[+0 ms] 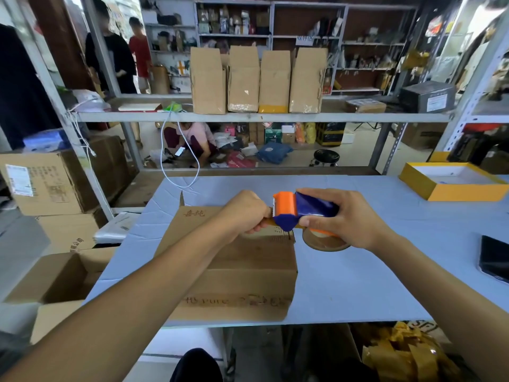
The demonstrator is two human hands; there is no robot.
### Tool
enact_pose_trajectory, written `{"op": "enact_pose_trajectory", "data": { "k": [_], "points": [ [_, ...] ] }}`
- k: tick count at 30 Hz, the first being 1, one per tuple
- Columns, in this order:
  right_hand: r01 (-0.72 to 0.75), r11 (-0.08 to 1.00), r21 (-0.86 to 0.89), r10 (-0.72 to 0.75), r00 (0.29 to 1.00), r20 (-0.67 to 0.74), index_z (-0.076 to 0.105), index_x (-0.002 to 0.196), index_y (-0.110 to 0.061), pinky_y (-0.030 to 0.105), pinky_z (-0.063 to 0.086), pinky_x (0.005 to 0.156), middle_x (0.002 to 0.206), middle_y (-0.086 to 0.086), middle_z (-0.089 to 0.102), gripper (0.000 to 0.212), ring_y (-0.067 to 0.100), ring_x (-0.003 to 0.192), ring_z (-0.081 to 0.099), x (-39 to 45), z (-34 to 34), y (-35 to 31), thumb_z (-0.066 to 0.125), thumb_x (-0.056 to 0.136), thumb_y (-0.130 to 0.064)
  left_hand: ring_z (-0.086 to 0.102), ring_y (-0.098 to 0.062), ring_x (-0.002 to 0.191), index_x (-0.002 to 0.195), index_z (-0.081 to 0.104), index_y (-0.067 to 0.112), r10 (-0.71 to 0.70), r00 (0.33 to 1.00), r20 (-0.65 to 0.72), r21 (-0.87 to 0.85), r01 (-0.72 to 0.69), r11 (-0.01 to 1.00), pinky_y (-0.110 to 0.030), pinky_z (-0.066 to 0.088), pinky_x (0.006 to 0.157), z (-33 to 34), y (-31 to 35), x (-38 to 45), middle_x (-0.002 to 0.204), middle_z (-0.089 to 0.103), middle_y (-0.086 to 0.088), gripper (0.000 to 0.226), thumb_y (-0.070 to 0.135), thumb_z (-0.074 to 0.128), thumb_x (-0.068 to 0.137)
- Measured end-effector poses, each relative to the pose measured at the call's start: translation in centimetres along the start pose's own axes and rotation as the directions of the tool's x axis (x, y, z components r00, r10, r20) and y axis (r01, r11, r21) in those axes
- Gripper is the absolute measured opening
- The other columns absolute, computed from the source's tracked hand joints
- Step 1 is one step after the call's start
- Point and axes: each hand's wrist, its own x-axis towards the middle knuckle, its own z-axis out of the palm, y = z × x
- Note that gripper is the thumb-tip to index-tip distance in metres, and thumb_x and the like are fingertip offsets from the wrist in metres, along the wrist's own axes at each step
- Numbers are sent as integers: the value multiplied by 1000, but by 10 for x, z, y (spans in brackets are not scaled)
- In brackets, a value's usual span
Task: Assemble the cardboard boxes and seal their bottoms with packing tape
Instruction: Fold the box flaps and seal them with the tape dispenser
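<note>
table: blue top, frame centre, shelving behind
box: flat cardboard box, overhangs the near edge
your left hand: pinches tape end
your right hand: fingers wrapped on tape dispenser
free room: lower right of table

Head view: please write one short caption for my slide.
Right hand holds the tape dispenser while left hand pinches the tape end above a cardboard box.

Our forearms are bare to the frame's edge, left hand and right hand ungloved, no rings or watch showing; dark trousers cover our legs.
</note>
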Motion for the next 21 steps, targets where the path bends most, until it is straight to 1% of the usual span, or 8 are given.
{"op": "enact_pose_trajectory", "data": {
  "k": [3, 7, 9, 11, 14, 16, 18, 21],
  "points": [
    [-8, 1000, -16, 8, 1000, 15, 55, 134, -36, 11, 44, 70, 115, -19, 62, 72, 1, 101, 58, -2, -1, 1, 68, 68, -61, 53, -14, 61, 74, 62, 7, -10, 1000, 3, 12, 10, 1000, -25, 45, 60, 3, -1, 1, 66, 60, -5, 23, 14, 56, 95],
    [-16, 1000, 2, 16, 999, 38, 56, 133, -36, 3, 43, 69, 115, -22, 60, 68, -14, 99, 55, -4, -2, 5, 70, 70, -57, 50, -16, 57, 68, 59, 8, -5, 1000, 30, -11, 5, 1000, -27, 43, 59, 4, -2, 3, 60, 57, -3, 25, 12, 59, 92],
    [-26, 1000, 7, 26, 999, 43, 56, 133, -37, 3, 43, 70, 115, -22, 61, 67, -12, 100, 55, -4, -3, 8, 70, 71, -57, 47, -15, 53, 62, 56, 9, 6, 999, 33, -13, -6, 1000, -26, 41, 56, 1, -2, 4, 56, 54, -3, 30, 12, 62, 91],
    [-52, 999, 4, 52, 998, 25, 56, 132, -39, 3, 43, 69, 113, -23, 61, 64, -10, 97, 57, -6, -8, 15, 70, 72, -55, 45, -14, 52, 60, 55, 10, 7, 1000, 12, -10, -7, 1000, -24, 40, 54, -8, -4, 7, 55, 54, -2, 33, 14, 64, 92],
    [-92, 995, 26, 92, 996, 6, 55, 130, -41, 2, 41, 67, 108, -26, 60, 60, -15, 93, 55, -11, -20, 24, 70, 72, -51, 45, -13, 52, 59, 54, 12, 5, 999, 37, -25, -4, 1000, -23, 37, 53, -21, -12, 9, 54, 53, 1, 35, 17, 67, 92],
    [-103, 994, 42, 102, 994, 30, 53, 128, -43, 2, 42, 66, 108, -26, 60, 59, -17, 93, 54, -13, -24, 30, 70, 73, -50, 43, -12, 51, 57, 53, 13, 2, 998, 57, -8, -1, 1000, -22, 35, 51, -21, -15, 10, 49, 49, 3, 37, 17, 67, 91],
    [-118, 992, 45, 116, 992, 46, 52, 129, -45, 3, 44, 67, 110, -25, 61, 58, -14, 95, 55, -15, -26, 36, 70, 73, -51, 41, -12, 49, 56, 52, 13, -12, 998, 68, -6, 12, 1000, -22, 34, 50, -17, -16, 12, 45, 47, 5, 38, 17, 68, 91],
    [-127, 991, 37, 124, 990, 72, 53, 132, -41, 6, 46, 69, 111, -24, 63, 61, -10, 98, 56, -15, -27, 46, 70, 74, -50, 40, -10, 47, 58, 54, 13, -49, 995, 83, -12, 50, 999, -20, 32, 48, -12, -15, 16, 45, 46, 5, 37, 18, 68, 92]
  ]
}}
